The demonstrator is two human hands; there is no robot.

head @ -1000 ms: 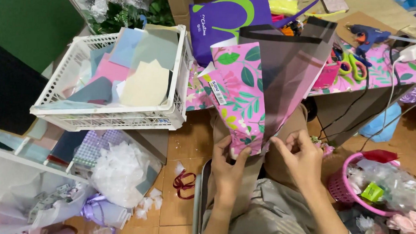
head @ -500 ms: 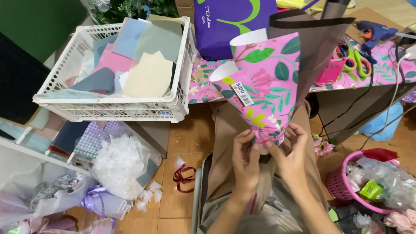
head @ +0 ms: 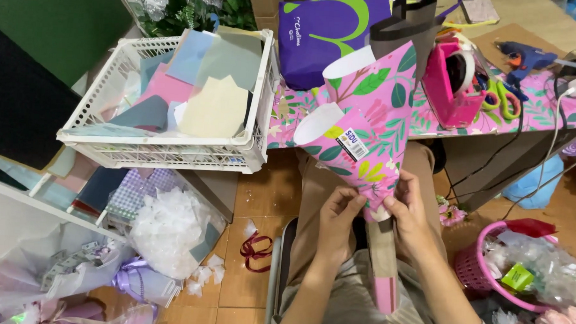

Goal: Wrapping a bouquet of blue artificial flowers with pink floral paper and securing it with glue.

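both hands pinch the narrow lower end of the pink leaf-printed wrapping-paper cone [head: 366, 129], held over the lap below the table edge [head: 493, 124]. left hand [head: 337, 221] and right hand [head: 412, 217] close on opposite sides. judged light, thin and easily creased; grip at the gathered neck, not the open flared mouth.
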